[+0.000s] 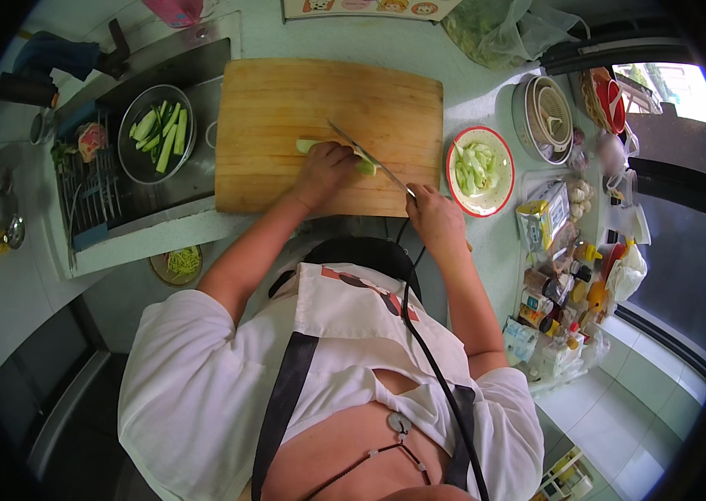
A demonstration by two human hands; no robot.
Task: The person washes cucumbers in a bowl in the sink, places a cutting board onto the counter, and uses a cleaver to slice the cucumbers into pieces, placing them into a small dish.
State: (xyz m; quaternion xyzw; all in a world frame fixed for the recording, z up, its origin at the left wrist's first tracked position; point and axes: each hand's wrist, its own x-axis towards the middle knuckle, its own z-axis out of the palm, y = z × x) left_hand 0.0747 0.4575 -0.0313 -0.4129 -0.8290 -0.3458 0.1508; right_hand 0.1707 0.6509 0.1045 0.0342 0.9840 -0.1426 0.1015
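On the wooden cutting board (278,96) my left hand (325,173) presses down a long pale-green vegetable piece (306,145), its fingers curled over it. One end sticks out left of the fingers, and green vegetable (366,167) also shows to their right. My right hand (438,221) grips the handle of a kitchen knife (369,159) at the board's right edge. The blade slants up and left, crossing over the vegetable close to my left fingertips. Right of the board, a red-rimmed bowl (510,174) holds thin pale-green slices (478,165).
A metal bowl (137,167) of green vegetable lengths (167,149) sits in the sink (202,108) at left. Beside it is a dish rack (90,200). Stacked strainers (549,117), a plastic bag (495,33) and several seasoning bottles (566,292) crowd the right side. Below the counter, a container holds green shreds (182,261).
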